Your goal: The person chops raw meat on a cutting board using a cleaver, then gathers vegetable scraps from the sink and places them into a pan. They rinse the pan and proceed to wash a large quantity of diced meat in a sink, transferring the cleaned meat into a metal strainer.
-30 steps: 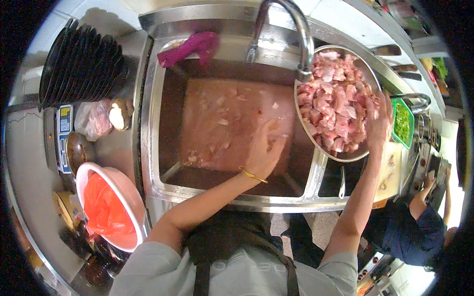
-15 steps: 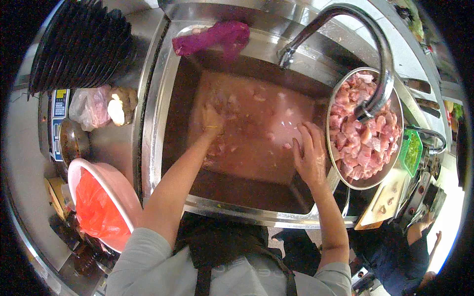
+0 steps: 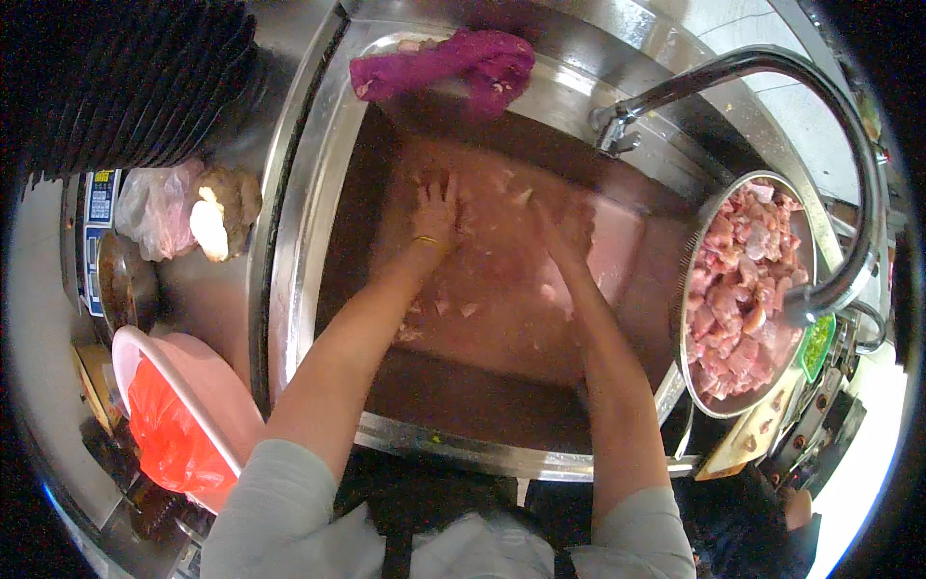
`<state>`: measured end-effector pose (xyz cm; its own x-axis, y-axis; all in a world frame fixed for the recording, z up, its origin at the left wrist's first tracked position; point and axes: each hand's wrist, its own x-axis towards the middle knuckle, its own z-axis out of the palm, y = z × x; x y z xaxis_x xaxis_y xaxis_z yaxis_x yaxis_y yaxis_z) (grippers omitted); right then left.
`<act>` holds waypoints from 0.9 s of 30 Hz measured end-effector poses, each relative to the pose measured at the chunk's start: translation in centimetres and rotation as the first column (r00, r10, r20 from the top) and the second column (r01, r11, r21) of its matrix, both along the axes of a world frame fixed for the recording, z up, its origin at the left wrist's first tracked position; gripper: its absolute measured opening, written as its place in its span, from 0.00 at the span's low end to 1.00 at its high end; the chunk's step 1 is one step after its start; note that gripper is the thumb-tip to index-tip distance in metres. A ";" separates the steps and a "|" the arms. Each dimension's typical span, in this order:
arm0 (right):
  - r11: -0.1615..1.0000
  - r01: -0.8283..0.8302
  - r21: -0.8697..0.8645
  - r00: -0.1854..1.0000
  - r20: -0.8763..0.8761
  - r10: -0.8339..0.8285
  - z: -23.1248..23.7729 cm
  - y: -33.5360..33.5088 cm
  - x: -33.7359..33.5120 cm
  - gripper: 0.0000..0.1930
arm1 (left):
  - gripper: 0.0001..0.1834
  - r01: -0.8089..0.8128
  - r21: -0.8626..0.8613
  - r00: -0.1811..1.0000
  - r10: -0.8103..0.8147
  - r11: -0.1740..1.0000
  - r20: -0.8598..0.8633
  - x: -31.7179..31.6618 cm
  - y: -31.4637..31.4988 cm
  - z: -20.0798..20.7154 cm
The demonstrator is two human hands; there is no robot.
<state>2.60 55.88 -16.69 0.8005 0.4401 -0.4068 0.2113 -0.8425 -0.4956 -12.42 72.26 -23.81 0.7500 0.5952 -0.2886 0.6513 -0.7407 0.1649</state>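
Observation:
Both my arms reach into a metal sink [image 3: 307, 289] of cloudy pinkish water. My left hand [image 3: 438, 214], with a yellow band at the wrist, lies in the water on the left, its fingers spread and apparently holding nothing. Towards the middle, my right hand [image 3: 558, 228] is under the water, and its fingers are too blurred to make out. Small pale meat pieces [image 3: 469, 310] show in the water around my hands. Cut pink meat [image 3: 743, 299] fills a round metal colander [image 3: 681, 328] at the sink's right side.
A curved faucet [image 3: 752, 62] arches over the colander. Purple netting [image 3: 463, 69] lies on the far rim. At left are stacked black ridged items [image 3: 145, 87], plastic bags [image 3: 159, 207], a scale [image 3: 95, 270] and a pink tub [image 3: 236, 405]. A person in dark clothing [image 3: 733, 526] is lower right.
My right hand has left the colander's edge and gone into the water towards the middle. My left hand shows more clearly, fingers spread. The whole view has shifted slightly.

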 end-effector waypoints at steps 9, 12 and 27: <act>0.918 -0.219 0.332 0.974 0.137 0.182 -7.5 8.0 -6.8 0.24 | 0.27 -0.106 -0.994 0.494 0.869 0.031 -0.026 1.6 -0.6 -4.6; 0.912 -0.298 0.281 0.955 0.093 0.283 -4.1 5.7 -8.4 0.25 | 0.19 0.050 -0.909 0.346 0.861 -0.413 -0.372 -0.5 -0.8 -2.4; 0.999 -0.019 0.034 0.999 -0.043 0.021 -6.2 -10.4 -9.9 0.22 | 0.17 -0.538 -0.630 0.750 0.660 0.560 -0.054 -13.3 -1.2 -3.7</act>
<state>-7.30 45.51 -22.93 0.7735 0.4697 -0.4255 0.2057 -0.8211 -0.5324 -25.69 71.07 -27.54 0.3532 0.6832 -0.6391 0.8232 0.0977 0.5594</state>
